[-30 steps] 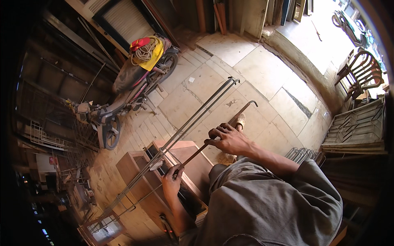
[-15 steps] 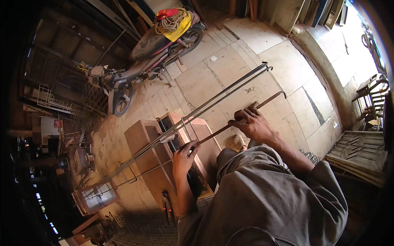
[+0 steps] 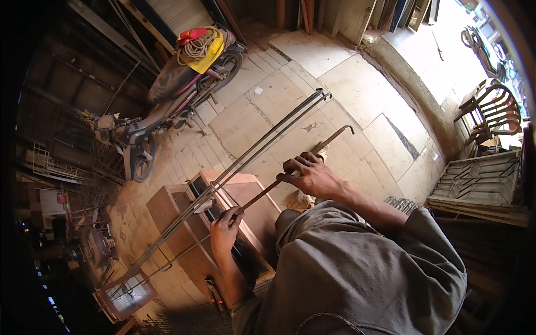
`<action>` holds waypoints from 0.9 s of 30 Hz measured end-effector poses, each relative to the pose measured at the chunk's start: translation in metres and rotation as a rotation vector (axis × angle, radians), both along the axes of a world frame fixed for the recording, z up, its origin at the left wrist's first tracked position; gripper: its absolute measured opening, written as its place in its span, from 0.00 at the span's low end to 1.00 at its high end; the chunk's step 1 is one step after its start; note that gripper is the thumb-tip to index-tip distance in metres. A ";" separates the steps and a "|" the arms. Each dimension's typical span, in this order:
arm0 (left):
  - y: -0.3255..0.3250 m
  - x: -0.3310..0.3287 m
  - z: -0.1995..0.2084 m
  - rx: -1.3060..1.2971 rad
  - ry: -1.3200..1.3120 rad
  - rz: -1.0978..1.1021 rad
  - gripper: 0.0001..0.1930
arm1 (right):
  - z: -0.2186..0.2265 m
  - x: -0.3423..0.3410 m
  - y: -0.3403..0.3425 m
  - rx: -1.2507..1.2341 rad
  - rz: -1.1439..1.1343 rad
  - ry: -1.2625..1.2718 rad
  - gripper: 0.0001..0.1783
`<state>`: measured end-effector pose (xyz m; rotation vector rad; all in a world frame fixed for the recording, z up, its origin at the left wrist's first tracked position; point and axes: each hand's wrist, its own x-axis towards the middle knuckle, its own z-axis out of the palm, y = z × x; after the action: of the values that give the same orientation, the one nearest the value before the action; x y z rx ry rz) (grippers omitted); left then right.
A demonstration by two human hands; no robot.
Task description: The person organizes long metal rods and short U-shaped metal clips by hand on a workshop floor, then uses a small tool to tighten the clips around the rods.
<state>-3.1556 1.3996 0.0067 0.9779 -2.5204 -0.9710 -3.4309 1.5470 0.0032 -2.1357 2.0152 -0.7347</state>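
A long thin iron rod (image 3: 259,195) with a hooked end slants across in front of me. My left hand (image 3: 225,230) pinches it low, over the wooden box frame (image 3: 173,215). Farther up, my right hand (image 3: 310,176) is wrapped round the same rod, a short way below the hook; the palm side is hidden. Alongside lies a group of long rods (image 3: 262,142) with bent ends, resting across the box frame and reaching toward the lower left. Pincers with orange handles (image 3: 214,293) lie beside my left forearm.
A motorcycle (image 3: 173,100) carrying rope and red and yellow cloth stands at the upper left. On the right are a wooden chair (image 3: 491,111) and stacked carved panels (image 3: 474,181). Wire rings (image 3: 402,205) lie by my right arm. A glass-topped frame (image 3: 128,296) sits lower left.
The whole view has shifted, so that the surroundings and both hands appear farther left. Both hands keep their hold on the rod, with little change between them.
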 end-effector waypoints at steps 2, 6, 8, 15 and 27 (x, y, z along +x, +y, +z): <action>-0.002 0.002 0.000 -0.033 -0.012 -0.021 0.10 | -0.002 0.000 0.000 0.001 0.002 -0.009 0.25; -0.001 0.001 0.007 0.008 -0.055 -0.008 0.10 | -0.002 0.001 0.000 -0.017 0.010 0.001 0.24; -0.001 0.002 0.005 0.019 -0.047 -0.001 0.11 | 0.002 0.002 -0.001 -0.002 0.015 0.011 0.22; 0.002 0.001 0.006 0.012 -0.074 0.002 0.11 | -0.007 0.001 0.000 -0.025 0.005 -0.012 0.22; 0.001 0.009 0.001 -0.082 -0.061 0.040 0.13 | -0.001 0.005 -0.007 0.020 -0.015 -0.015 0.22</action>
<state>-3.1468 1.4004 0.0073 1.0450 -2.5576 -0.8317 -3.4258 1.5396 0.0017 -2.1008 2.0242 -0.7275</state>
